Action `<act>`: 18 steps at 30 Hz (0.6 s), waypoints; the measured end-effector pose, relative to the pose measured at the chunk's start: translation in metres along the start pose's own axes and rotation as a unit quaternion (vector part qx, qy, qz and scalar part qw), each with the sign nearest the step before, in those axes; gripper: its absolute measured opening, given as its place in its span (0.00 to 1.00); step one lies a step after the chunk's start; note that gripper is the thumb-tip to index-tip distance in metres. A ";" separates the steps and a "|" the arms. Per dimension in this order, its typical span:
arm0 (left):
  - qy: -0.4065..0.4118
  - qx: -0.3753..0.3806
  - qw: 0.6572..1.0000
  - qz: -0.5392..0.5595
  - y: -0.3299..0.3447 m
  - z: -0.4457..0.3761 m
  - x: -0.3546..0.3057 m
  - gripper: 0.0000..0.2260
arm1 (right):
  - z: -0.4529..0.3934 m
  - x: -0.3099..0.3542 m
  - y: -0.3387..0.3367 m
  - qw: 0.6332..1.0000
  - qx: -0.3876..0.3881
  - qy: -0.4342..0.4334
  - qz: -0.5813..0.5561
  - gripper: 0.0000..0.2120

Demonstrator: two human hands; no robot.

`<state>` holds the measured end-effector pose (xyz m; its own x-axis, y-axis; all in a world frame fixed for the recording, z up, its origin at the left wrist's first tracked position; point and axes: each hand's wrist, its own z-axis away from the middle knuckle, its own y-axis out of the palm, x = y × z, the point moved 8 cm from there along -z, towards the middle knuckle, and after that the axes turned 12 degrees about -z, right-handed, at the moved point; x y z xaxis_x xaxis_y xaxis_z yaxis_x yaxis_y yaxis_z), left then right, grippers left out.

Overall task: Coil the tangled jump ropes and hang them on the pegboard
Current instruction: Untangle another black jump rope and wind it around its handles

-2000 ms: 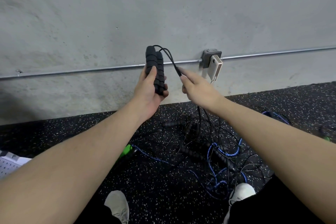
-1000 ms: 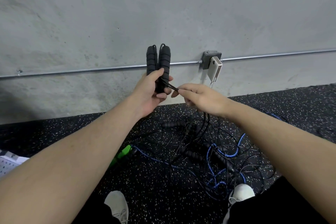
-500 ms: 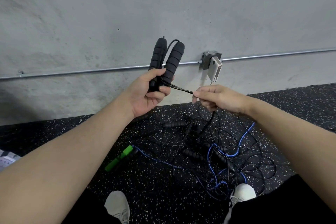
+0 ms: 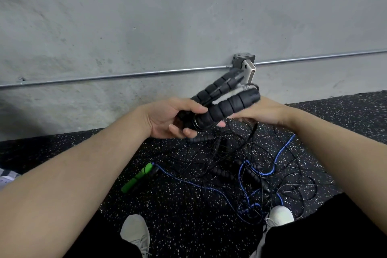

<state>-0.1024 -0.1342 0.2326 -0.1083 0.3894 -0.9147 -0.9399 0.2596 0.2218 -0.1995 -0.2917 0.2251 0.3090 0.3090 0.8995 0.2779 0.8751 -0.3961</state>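
Head view: black handles [image 4: 225, 101] in left hand [image 4: 167, 120]

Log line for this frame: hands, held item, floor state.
left hand: gripping two black handles | right hand: on black cord, grip hidden | floor: ropes tangled | pegboard: unseen

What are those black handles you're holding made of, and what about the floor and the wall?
The handles look like matte black foam: soft, ribbed segments with no shine. The floor seems to be rubber gym matting, black with pale speckles. The wall looks like bare concrete, grey, mottled and slightly pitted. All judged by look alone.
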 end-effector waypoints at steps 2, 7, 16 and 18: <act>-0.022 0.013 0.998 -0.053 0.007 -0.003 0.003 0.32 | 0.000 0.003 -0.002 1.000 -0.001 -0.010 0.014 0.24; -0.083 0.009 0.976 -0.203 0.011 -0.007 0.012 0.21 | -0.004 -0.007 0.003 0.999 0.035 0.039 -0.008 0.14; -0.183 -0.102 0.935 -0.285 -0.001 -0.020 0.037 0.23 | -0.015 0.011 0.008 0.996 -0.054 0.053 0.039 0.06; -0.203 -0.123 0.927 -0.290 -0.006 -0.022 0.043 0.22 | -0.017 0.017 0.014 0.996 -0.062 0.046 0.040 0.06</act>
<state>-0.1087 -0.1385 0.1846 0.5221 0.5618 -0.6417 -0.8529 0.3388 -0.3973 -0.1749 -0.2805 0.2315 0.4157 0.3360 0.8452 0.3567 0.7946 -0.4913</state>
